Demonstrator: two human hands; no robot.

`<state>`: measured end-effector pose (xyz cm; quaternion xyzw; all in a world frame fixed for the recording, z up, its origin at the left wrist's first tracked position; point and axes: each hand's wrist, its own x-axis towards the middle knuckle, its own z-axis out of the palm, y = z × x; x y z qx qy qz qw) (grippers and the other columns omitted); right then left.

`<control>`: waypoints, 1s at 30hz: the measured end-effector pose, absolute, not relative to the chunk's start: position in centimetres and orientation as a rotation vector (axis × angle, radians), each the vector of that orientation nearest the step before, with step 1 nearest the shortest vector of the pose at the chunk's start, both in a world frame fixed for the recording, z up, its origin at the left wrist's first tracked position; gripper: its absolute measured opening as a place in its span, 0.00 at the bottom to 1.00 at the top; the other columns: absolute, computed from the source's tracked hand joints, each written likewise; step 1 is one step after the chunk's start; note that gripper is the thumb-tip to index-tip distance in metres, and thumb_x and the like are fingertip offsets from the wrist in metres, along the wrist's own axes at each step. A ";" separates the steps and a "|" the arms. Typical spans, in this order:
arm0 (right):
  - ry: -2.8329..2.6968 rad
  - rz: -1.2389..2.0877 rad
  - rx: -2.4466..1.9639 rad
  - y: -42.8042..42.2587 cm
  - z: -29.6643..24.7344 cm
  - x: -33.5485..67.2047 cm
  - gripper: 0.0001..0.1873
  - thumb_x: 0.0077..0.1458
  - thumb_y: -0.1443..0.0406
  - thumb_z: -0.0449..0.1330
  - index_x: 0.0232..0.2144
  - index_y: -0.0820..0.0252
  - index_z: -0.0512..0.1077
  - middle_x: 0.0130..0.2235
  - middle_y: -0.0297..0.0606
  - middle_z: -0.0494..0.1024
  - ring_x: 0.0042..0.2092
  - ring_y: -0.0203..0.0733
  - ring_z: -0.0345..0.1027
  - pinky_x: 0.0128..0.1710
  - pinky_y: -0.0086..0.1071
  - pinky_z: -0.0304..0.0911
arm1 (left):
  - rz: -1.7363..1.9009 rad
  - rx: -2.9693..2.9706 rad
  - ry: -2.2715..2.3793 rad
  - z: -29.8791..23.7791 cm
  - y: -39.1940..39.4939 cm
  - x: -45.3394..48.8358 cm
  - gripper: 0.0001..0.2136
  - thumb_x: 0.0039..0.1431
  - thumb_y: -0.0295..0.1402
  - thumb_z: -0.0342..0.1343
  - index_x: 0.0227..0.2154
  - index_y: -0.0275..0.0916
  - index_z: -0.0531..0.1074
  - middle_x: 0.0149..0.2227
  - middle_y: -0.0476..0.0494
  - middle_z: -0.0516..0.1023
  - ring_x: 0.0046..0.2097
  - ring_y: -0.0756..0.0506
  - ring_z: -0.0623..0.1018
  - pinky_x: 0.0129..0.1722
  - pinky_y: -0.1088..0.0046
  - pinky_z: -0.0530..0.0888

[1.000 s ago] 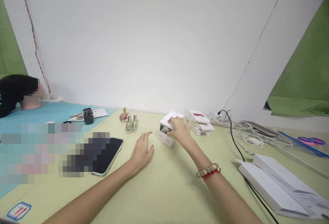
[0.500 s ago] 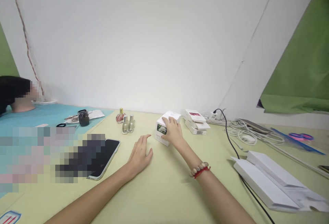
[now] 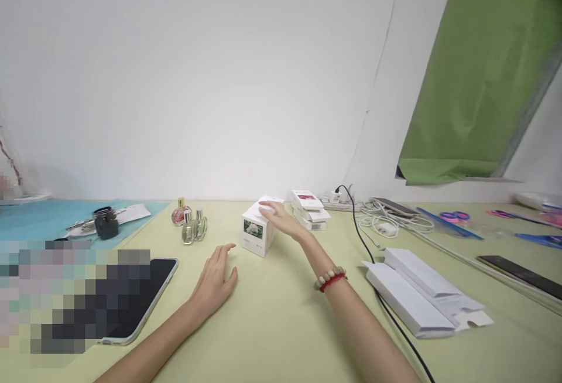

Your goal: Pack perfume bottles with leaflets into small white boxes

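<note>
A white box (image 3: 253,246) with a white-flower picture on its front stands on the pale green table. My right hand (image 3: 281,219) rests on the box's top and right edge, its fingers stretched out rather than wrapped round it; the thumb is hard to make out. To the left of the box, my left hand (image 3: 216,277) lies at the table with fingers apart, holding nothing. Behind it stand two small clear perfume bottles with silver caps, the nearer one (image 3: 188,231) beside its twin (image 3: 200,226), and a pink perfume bottle (image 3: 180,214) with a gold cap.
Small white boxes (image 3: 309,214) are stacked behind on the right. White cables (image 3: 386,219), a black cable (image 3: 363,242) and folded white cardboard (image 3: 415,295) lie further right. A phone (image 3: 149,295) and a dark jar (image 3: 106,223) are on the left.
The view has turned to the right. My right hand's fingers have loosened from the box, and its front picture now shows fully. The left hand keeps nearly the same pose.
</note>
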<state>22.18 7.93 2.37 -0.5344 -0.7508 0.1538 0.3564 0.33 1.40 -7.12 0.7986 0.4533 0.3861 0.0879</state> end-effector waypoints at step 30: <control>-0.855 0.878 -0.639 8.3 6.0 29.5 0.16 0.48 0.59 0.49 0.37 0.57 0.70 0.52 0.38 0.67 0.50 0.37 0.63 0.44 0.31 0.65 | 1.168 2.388 1.299 -6.7 0.7 0.5 0.22 0.55 0.30 0.46 0.53 0.42 0.54 0.49 0.40 0.65 0.49 0.42 0.68 0.49 0.58 0.66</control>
